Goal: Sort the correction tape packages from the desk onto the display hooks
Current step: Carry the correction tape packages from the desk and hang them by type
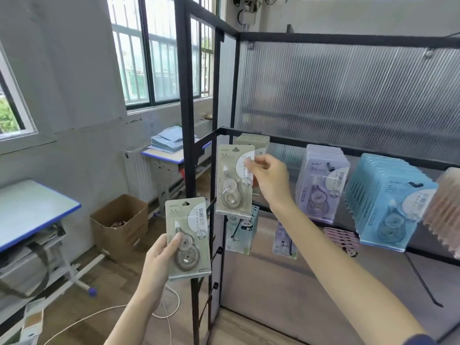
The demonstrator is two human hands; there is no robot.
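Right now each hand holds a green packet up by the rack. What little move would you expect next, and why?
Probably the right hand slides its green packet back onto the hook carrying the matching green stack just behind it. That packet is already raised level with the stack, hang-hole at the top, while the left hand holds the second green packet lower, away from the hooks.

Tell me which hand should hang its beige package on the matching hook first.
Right. The right hand holds its beige package raised at rack height, just in front of the beige stack on its hook. The left hand holds the other beige package lower, outside the black frame.
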